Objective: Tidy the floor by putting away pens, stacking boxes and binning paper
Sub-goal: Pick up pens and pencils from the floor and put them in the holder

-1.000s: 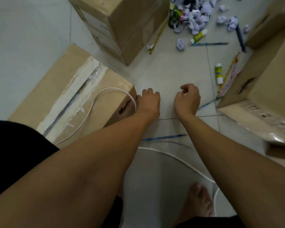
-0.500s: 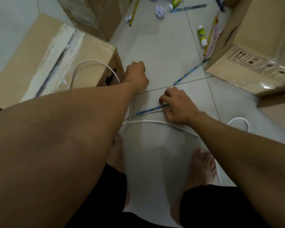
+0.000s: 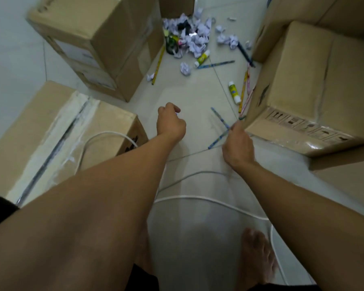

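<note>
Pinching two blue pens where they cross, the right hand is seen at about 3 o'clock from the frame's centre, fingers curled round them; one pen is angled up toward 11 o'clock, the other down toward 7. The hand is pressed close against the corner of the cardboard box at 2 o'clock. The left hand is held above the tiled floor near centre, fingers curled in; whether anything is held inside cannot be told. A taped box is found at 9 o'clock, with a white cable looped over it and trailed across the floor toward 5 o'clock. A tall box is stood at 11 o'clock. Up at 12 o'clock a heap of crumpled paper is scattered, with a glue stick and a loose blue pen just below it. A second glue stick and several pencils are laid alongside the right box, at 1 o'clock. A bare foot is planted at 5 o'clock.
</note>
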`<move>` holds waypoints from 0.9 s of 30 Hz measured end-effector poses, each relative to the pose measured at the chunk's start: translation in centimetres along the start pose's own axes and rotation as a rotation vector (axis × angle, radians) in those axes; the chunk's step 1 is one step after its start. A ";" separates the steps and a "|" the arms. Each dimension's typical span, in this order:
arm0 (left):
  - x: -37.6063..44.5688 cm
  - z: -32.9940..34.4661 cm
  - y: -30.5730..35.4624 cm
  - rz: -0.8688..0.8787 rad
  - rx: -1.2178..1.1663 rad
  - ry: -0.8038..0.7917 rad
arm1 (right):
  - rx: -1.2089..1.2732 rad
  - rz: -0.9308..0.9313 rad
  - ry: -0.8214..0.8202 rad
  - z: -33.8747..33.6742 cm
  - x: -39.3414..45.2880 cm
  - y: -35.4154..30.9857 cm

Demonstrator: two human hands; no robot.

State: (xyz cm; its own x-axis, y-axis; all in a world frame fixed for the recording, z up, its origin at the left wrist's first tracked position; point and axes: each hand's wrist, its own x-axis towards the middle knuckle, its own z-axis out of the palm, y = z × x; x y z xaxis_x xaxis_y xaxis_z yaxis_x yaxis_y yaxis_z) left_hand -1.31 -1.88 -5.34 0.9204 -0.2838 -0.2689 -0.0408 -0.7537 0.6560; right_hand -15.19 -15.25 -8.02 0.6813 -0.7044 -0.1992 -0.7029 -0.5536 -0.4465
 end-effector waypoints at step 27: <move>11.7 -11.6 10.9 0.022 -0.418 -0.034 | 0.180 -0.087 -0.085 -8.2 9.3 -20.7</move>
State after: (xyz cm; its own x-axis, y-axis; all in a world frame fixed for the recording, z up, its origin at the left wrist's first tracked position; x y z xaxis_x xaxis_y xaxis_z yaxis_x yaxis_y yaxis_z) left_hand 13.51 -6.51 6.89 0.9075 -0.3217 -0.2702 0.1075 -0.4438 0.8896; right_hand 4.03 -14.00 6.52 0.7578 -0.6135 -0.2223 -0.5982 -0.5170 -0.6123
